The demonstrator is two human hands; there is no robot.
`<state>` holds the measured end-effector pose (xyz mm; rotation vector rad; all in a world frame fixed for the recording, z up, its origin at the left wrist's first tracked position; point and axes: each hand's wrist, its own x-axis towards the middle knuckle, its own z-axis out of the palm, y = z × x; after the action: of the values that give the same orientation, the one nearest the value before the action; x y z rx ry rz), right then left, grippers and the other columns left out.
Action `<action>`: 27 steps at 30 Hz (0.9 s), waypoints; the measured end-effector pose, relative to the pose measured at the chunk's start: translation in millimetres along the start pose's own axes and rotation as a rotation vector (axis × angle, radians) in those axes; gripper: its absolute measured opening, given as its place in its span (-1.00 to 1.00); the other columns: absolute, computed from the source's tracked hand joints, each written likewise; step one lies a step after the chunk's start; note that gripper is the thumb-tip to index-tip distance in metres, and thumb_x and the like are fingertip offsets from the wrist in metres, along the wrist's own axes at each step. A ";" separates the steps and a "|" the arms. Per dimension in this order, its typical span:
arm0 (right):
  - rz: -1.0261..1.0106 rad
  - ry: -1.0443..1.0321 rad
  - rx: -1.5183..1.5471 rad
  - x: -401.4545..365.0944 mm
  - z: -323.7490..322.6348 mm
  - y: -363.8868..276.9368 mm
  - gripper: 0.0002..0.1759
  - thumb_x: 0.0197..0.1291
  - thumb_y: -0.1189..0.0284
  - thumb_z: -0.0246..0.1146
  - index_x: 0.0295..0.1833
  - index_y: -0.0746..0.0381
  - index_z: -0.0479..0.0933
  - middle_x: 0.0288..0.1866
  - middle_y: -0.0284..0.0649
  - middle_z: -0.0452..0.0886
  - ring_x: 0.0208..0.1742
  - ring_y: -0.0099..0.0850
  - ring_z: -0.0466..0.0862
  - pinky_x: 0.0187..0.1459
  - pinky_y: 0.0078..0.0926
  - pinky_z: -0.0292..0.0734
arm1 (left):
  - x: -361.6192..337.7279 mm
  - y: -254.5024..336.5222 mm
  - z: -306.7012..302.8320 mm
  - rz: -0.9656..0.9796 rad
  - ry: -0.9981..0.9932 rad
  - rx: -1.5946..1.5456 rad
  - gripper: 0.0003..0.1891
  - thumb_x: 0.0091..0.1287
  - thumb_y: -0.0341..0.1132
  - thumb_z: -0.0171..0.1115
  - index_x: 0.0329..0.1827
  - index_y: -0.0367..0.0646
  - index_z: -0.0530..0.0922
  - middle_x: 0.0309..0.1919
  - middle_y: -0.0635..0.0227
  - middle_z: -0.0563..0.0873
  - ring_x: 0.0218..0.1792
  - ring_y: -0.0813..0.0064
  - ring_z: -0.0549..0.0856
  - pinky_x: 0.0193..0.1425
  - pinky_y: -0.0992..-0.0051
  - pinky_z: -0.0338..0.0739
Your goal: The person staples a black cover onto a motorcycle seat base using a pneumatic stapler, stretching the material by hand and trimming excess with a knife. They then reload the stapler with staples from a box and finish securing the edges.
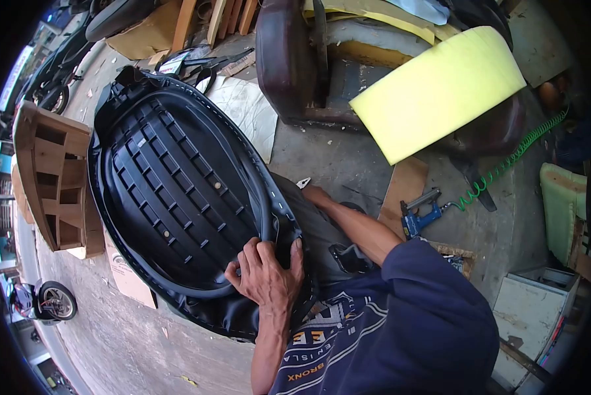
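A black motorcycle seat [177,178] lies upside down, its ribbed plastic underside showing and a black cover folded over its rim. My left hand [266,273] presses on the near end of the seat, its fingers curled on the black cover edge and its thumb on the rim. Beyond the seat's right side is my right hand [315,195], partly hidden by the seat and my leg. From it sticks the metal tip of what look like pliers [303,182].
A blue staple gun [422,217] with a green coiled hose [499,172] lies at the right. Yellow foam [440,92] rests on a worn dark seat [285,59]. A wooden frame [62,178] stands left; a metal box [532,316] is at the lower right.
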<state>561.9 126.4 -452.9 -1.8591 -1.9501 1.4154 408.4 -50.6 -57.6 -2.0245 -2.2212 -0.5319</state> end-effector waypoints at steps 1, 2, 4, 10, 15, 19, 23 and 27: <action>-0.010 -0.003 0.002 -6.4 -6.5 -22.0 -0.39 0.36 -0.03 0.26 0.18 0.31 0.63 0.26 0.16 0.71 0.32 0.19 0.68 0.21 0.13 0.61 | -0.5 -0.7 -0.1 -0.003 0.005 0.009 -0.54 0.27 0.14 0.48 -0.21 -0.10 0.62 -0.06 0.30 0.72 -0.06 0.30 0.68 0.21 0.13 0.28; 0.181 0.037 0.023 -27.1 -27.7 -64.6 -0.26 0.31 -0.19 0.25 0.22 0.28 0.66 0.31 0.09 0.70 0.35 0.12 0.68 0.26 0.08 0.61 | -0.4 -1.6 0.3 0.015 0.026 0.002 -0.56 0.28 0.13 0.48 -0.22 -0.09 0.62 -0.07 0.30 0.71 -0.07 0.30 0.68 0.21 0.14 0.28; 0.388 0.054 0.017 -50.7 -48.8 -105.7 -0.13 0.22 -0.35 0.27 0.25 0.21 0.70 0.35 0.05 0.69 0.37 0.06 0.68 0.29 0.03 0.62 | -4.3 -7.6 -2.5 0.024 0.033 0.002 -0.57 0.29 0.12 0.47 -0.22 -0.08 0.62 -0.08 0.30 0.71 -0.08 0.30 0.68 0.21 0.15 0.27; 0.164 0.226 0.378 -57.5 -43.3 -56.5 -0.36 0.25 -0.08 0.37 0.13 0.28 0.71 0.17 -0.02 0.79 0.09 -0.12 0.81 0.18 -0.04 0.67 | -2.4 -8.2 3.6 0.029 0.070 -0.038 -0.62 0.30 0.07 0.46 -0.22 -0.06 0.63 -0.10 0.35 0.71 -0.11 0.33 0.67 0.23 0.16 0.26; 0.261 -0.002 1.108 -124.0 -103.1 -62.6 -0.56 0.33 0.17 0.33 0.18 0.21 0.64 0.06 -0.07 0.78 0.01 -0.26 0.78 0.06 -0.17 0.68 | -5.0 -13.0 7.7 0.034 0.081 -0.069 -0.64 0.30 0.06 0.46 -0.23 -0.05 0.62 -0.11 0.35 0.71 -0.12 0.34 0.67 0.21 0.16 0.27; 0.021 0.096 1.489 -170.2 -152.9 -91.2 -0.72 0.35 0.42 0.30 0.12 0.24 0.52 -0.02 -0.06 0.69 0.11 -0.22 0.75 0.01 -0.09 0.75 | -5.6 -13.6 10.8 0.039 0.091 -0.069 -0.66 0.31 0.04 0.45 -0.25 -0.03 0.61 -0.11 0.36 0.71 -0.13 0.35 0.67 0.19 0.17 0.29; -0.133 0.102 1.404 -226.5 -182.3 -131.1 -0.67 0.36 0.53 0.24 0.17 0.18 0.35 0.01 -0.04 0.64 0.15 -0.19 0.72 0.02 -0.01 0.80 | -6.7 -18.0 11.3 0.036 0.097 -0.084 -0.67 0.31 0.03 0.45 -0.25 -0.03 0.61 -0.11 0.36 0.71 -0.13 0.35 0.67 0.18 0.19 0.30; -0.323 -0.030 0.961 -316.5 -171.6 -170.1 -0.47 0.34 0.69 0.21 0.20 0.05 0.09 0.16 0.07 0.58 0.12 -0.25 0.70 -0.05 -0.11 0.83 | -5.0 -16.7 5.7 0.024 0.083 -0.116 -0.67 0.29 0.00 0.47 -0.25 -0.06 0.61 -0.12 0.35 0.71 -0.09 0.31 0.69 0.16 0.16 0.35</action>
<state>624.2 -13.5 -85.4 -1.0310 -1.1224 1.7869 393.5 -54.5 -67.6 -2.0397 -2.1632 -0.7445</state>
